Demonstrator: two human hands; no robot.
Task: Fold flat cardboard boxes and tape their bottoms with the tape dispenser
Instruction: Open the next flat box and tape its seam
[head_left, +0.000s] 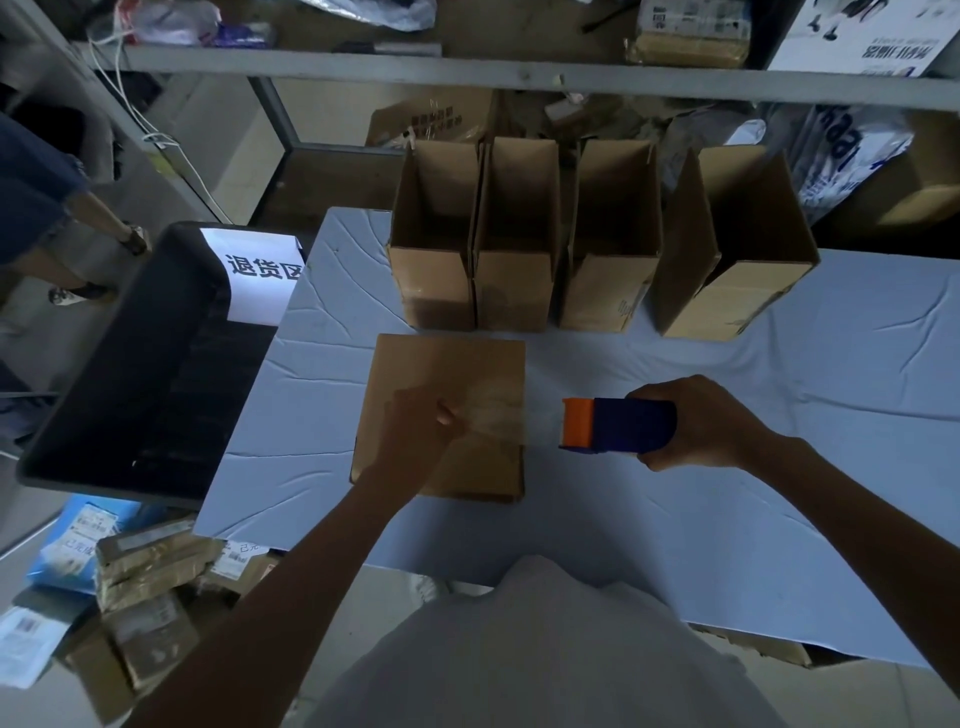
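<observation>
While the right hand (711, 426) grips the blue and orange tape dispenser (618, 423) just right of centre, fingers wrapped over its top and thumb beneath, the orange end points left toward the closed box (447, 364) but stands a little apart from its right edge. That box sits at the centre of the frame on the table (805, 395), which is covered with a creased pale blue cloth. Its flaps are folded shut on the upward face. A pale glossy band, probably tape, crosses that face from the middle to the right edge.

The left hand (421, 431) rests on top of the closed box near its middle, at the band's left end. In the dim light I cannot tell whether its fingers are curled on anything or only pressing down.

Along the far side of the table, in the upper centre, stand four open boxes (519, 280). Three are touching side by side, and the fourth is slightly apart to the right and turned at an angle.

At the left edge of the table is a black bin (145, 374) with a white printed sign (260, 275) on its far rim. Wrapped parcels (145, 577) lie on the floor at lower left. A cluttered metal shelf (467, 67) runs across the top of the frame, and another person's legs (47, 208) show at upper left.
</observation>
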